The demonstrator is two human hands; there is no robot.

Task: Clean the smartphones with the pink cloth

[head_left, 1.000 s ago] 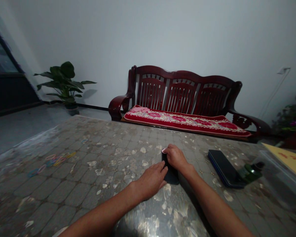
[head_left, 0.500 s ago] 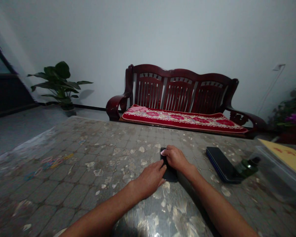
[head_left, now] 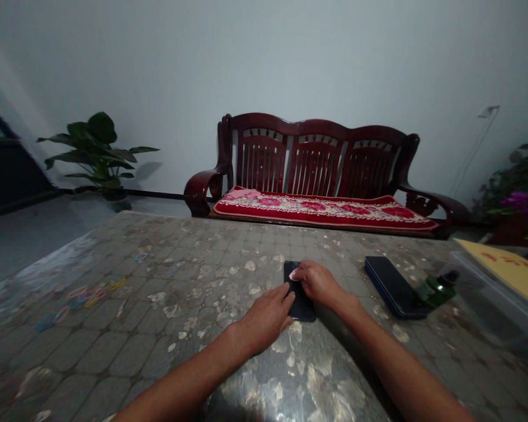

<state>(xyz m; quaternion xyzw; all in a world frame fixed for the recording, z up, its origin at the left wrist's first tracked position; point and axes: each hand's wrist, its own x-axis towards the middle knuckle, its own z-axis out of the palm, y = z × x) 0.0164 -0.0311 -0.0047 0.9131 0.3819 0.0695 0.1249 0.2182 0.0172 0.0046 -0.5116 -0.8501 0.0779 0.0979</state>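
Note:
A black smartphone [head_left: 303,308] lies flat on the patterned tablecloth in front of me. My left hand [head_left: 267,319] holds it at its left edge, fingertips over the rim and thumb low near the bottom corner. At the upper part of the screen, my right hand [head_left: 319,283] pinches a small pink cloth [head_left: 293,275] and presses it on the glass. Most of the cloth is hidden under the fingers, so its full size does not show.
To the right lie stacked dark phones [head_left: 391,284], a green bottle [head_left: 439,290] and a clear plastic box [head_left: 488,299] under a yellow sheet [head_left: 506,261]. Colourful rubber bands [head_left: 88,297] are scattered at left. Behind the table [head_left: 193,252] stands a wooden bench [head_left: 317,158].
My right hand has shifted slightly across the screen with the pink cloth, showing more of the phone's top. The left hand stays at the phone's edge. The view has turned a little.

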